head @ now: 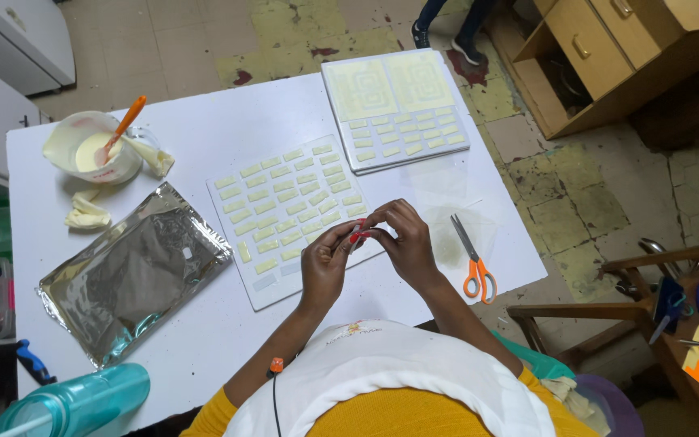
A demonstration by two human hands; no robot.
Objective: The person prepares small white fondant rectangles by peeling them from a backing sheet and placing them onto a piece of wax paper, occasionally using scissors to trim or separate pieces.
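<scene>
Both hands — left hand (325, 260) and right hand (402, 239) — meet fingertip to fingertip, pinching a small pale strip (355, 237) just above the white mould tray (260, 287) on the bench (204, 137) — scissors (472, 263) lie beside them.

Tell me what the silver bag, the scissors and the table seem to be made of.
Silver bag: likely metallised foil, shiny and crinkled, with creased reflections. Scissors: grey blades that look like metal, glossy orange handles, probably plastic. Table: smooth matt white top, perhaps laminate or painted board; hard to tell.
</scene>
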